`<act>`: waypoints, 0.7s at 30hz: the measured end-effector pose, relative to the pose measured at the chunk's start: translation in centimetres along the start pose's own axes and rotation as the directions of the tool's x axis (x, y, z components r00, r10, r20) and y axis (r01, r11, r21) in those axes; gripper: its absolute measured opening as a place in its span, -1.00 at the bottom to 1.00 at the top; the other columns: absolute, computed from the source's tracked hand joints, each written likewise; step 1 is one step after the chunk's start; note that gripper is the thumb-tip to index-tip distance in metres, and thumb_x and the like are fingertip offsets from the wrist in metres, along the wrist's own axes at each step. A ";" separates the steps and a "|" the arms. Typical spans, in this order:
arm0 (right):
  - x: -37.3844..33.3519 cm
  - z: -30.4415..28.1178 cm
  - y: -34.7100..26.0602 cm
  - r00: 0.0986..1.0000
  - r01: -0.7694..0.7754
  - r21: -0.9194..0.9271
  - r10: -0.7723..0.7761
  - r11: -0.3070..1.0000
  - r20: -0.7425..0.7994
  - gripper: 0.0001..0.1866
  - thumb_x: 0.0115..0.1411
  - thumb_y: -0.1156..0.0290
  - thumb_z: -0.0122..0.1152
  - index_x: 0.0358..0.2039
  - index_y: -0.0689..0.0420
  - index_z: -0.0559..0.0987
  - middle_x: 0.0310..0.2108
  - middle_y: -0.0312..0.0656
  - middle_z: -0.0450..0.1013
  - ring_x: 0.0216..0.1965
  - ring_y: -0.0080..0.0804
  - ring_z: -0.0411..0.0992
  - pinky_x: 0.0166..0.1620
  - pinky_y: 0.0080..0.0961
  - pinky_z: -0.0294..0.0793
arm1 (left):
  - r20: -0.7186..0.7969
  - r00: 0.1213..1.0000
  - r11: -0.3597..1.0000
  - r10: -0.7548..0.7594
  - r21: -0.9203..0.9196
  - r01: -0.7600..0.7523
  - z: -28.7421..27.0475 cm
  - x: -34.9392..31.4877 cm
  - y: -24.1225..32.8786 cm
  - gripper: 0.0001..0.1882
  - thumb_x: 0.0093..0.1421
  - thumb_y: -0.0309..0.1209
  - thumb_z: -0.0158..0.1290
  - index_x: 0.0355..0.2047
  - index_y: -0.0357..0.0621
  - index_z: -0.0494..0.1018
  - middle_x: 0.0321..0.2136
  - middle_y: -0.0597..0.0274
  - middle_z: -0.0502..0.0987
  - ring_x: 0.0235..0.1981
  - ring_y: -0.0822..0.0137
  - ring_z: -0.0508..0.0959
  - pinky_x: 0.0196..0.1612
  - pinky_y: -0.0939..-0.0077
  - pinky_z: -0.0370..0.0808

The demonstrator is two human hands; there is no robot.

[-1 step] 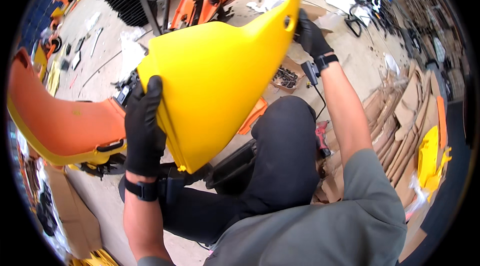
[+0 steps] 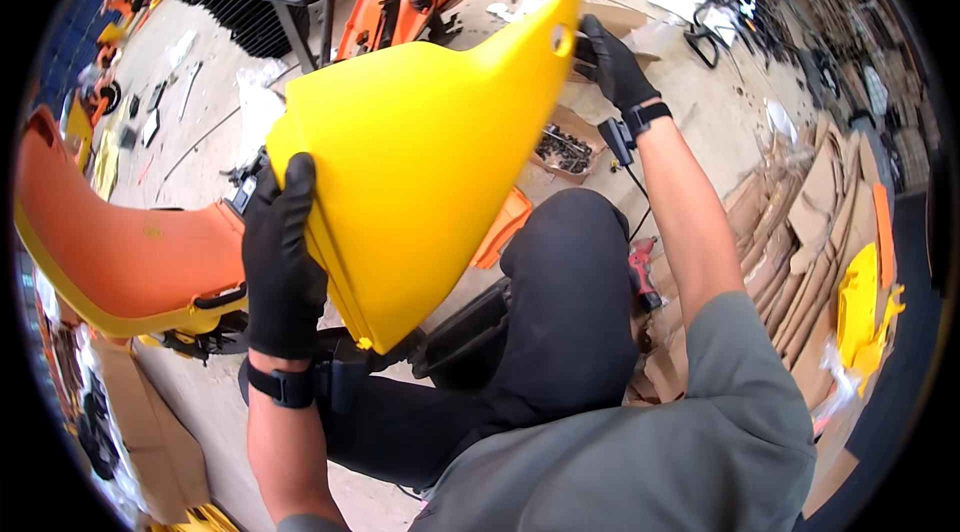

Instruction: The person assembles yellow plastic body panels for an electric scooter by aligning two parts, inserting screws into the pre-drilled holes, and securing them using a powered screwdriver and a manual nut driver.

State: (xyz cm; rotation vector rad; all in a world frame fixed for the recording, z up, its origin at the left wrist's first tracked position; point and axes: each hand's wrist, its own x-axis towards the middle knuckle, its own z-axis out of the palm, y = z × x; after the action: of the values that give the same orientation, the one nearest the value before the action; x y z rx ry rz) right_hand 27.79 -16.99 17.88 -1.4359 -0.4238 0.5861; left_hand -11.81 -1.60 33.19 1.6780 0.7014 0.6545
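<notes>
1. Yellow panel point(image 2: 420, 172): a large moulded plastic body panel, held up off the floor in front of the seated person, above their black-trousered knees point(image 2: 570, 272).
2. Left hand point(image 2: 283, 257), in a black glove, has its grip closed around the panel's lower left edge, fingers wrapped over the front face.
3. Right hand point(image 2: 612, 62), also gloved, is clamped on the narrow upper arm of the panel, just beside a small hole in it.
4. As judged: the panel is fully lifted and in both hands, but it is joined to nothing that shows; no fastener or tool is in either hand.
5. Left to do, by the look of it: any fitting. The orange panel point(image 2: 120, 252) lies on the floor just to the left, apart from the yellow one, and a red power tool point(image 2: 643, 267) lies unused by the right knee.
6. A cardboard box of small parts point(image 2: 565, 147) sits on the floor beyond the knees.
</notes>
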 end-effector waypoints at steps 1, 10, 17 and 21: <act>0.0 -0.5 -0.1 0.999 -0.036 0.013 0.036 0.999 -0.025 -0.48 0.21 -0.13 0.06 -0.02 0.01 0.48 -0.25 -0.32 0.47 -0.32 -0.52 0.43 -0.26 -0.61 0.38 | -0.001 1.000 0.999 -0.004 -0.049 0.004 0.4 0.0 0.2 -0.61 0.36 -0.25 -0.08 0.00 -0.35 0.39 -0.20 0.16 0.54 -0.24 0.46 0.51 -0.16 0.62 0.45; -7.7 0.3 -3.7 0.988 -0.075 -0.104 0.088 0.992 0.130 -0.71 0.27 0.19 0.10 -0.11 0.10 0.44 -0.34 -0.35 0.43 -0.35 -0.62 0.41 -0.29 -0.67 0.45 | 0.119 0.989 0.884 0.090 -0.466 -0.024 6.7 5.4 2.2 -0.73 0.32 -0.33 -0.02 -0.13 -0.30 0.44 -0.36 0.22 0.58 -0.43 0.46 0.57 -0.35 0.59 0.51; -17.5 10.2 -12.5 0.869 0.414 -0.491 -0.172 0.767 0.464 -0.09 0.06 0.09 0.35 0.23 0.39 0.14 0.14 0.20 0.26 0.14 -0.12 0.30 0.12 -0.37 0.34 | -0.108 0.951 0.825 0.291 -0.475 -0.307 14.4 12.2 3.0 -0.82 0.28 -0.40 0.00 -0.37 -0.30 0.45 -0.55 0.28 0.50 -0.58 0.49 0.40 -0.49 0.54 0.35; -16.4 8.6 -11.2 0.943 0.309 -0.474 -0.199 0.824 0.268 -0.18 0.05 0.26 0.27 0.22 0.37 0.14 0.12 0.22 0.26 0.15 -0.03 0.29 0.13 -0.32 0.33 | -0.161 0.919 0.837 0.361 -0.378 -0.395 19.5 14.5 3.9 -0.78 0.20 -0.39 0.08 -0.46 -0.33 0.39 -0.64 0.14 0.43 -0.58 0.41 0.37 -0.47 0.41 0.31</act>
State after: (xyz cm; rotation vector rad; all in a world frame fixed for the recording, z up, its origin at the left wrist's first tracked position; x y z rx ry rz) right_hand 11.01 -20.52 31.03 -1.7899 -0.9843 0.4180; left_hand 12.65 -4.13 33.93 1.4100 0.2550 1.0798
